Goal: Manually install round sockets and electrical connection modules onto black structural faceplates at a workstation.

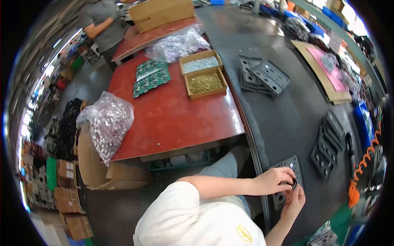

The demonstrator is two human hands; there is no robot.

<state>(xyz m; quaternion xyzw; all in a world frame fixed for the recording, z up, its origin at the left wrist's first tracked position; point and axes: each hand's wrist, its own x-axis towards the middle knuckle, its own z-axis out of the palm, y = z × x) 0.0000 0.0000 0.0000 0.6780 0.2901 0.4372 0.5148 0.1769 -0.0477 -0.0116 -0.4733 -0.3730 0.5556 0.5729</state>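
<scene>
Small black part (294,184) is at your fingertips, above the holed plate (287,165) on the near right bench (283,123); your left hand (275,181) has its fingers bent in and pinches the part from the left; your right hand (293,201) is curled up and meets it from the near side, but I cannot tell how tightly it grips; more dark plates (328,143) lie to the right, by an orange coiled hose (363,163).
</scene>
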